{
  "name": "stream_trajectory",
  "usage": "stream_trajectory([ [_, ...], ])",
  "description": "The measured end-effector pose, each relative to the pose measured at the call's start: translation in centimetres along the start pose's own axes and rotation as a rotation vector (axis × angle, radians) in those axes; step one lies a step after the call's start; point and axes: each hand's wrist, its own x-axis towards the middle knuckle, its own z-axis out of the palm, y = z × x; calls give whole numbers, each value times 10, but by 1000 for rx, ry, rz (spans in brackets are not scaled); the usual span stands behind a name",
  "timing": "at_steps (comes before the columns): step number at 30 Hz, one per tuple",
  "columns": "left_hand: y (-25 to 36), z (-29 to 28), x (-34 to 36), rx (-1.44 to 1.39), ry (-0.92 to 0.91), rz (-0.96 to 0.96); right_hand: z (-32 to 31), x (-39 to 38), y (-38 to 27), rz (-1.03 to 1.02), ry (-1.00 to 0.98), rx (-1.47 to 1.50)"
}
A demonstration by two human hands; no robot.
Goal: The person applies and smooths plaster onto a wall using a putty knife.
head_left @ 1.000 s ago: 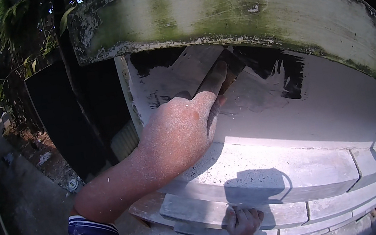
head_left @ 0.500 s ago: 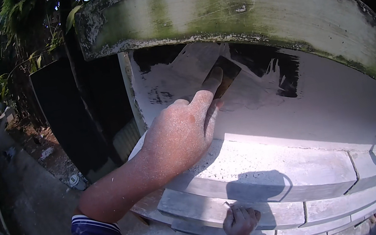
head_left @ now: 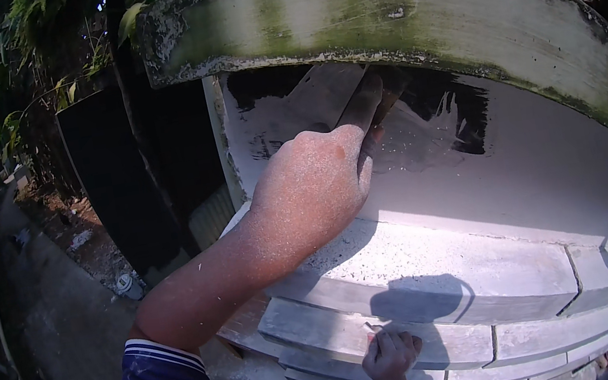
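Observation:
My left hand (head_left: 310, 177), dusted with white powder, reaches up to the recessed wall under the overhanging beam. Its fingers are closed on a flat scraper (head_left: 389, 97), a dark rectangular blade now seen at a slant and partly hidden behind an outstretched finger. Wet-looking pale plaster (head_left: 277, 119) lies around the tool, and a dark bare patch (head_left: 433, 94) with streaked edges shows just right of it. Lower down, my right hand (head_left: 392, 353) is a closed fist in front of the stepped ledge. A small pale tip pokes from it; what it belongs to is hidden.
A mossy, flaking concrete beam (head_left: 370, 4) overhangs the wall. Below, stepped grey-white slabs (head_left: 443, 267) jut toward me, sprinkled with crumbs. To the left stand a dark panel (head_left: 109, 189) and a concrete path (head_left: 68, 307) with a white container (head_left: 128, 286) beside it.
My left hand has slid right and slightly up along the wall. The scraper blade has turned, showing less of its face. My right hand stays nearly where it was.

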Motion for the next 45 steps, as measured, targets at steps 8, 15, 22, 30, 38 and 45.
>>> stream_trajectory([
  [8, 9, -7, 1, -30, 23, -31, -4, -1, 0, 10, -42, 23],
  [15, -1, 20, -15, -18, 27, -108, -2, -1, 1, -18, 7, 43],
  [22, 11, 6, -7, -167, 103, -73, -6, 2, 1, -15, -29, 6],
  [30, 13, 4, 0, -138, 144, -68, -7, 2, -2, -19, -42, 33],
  [38, 5, 12, -14, -211, 167, -113, -6, 6, -4, -39, -10, 53],
  [45, -12, 10, -25, -141, 170, -72, -7, 4, -3, -27, -4, 22],
])
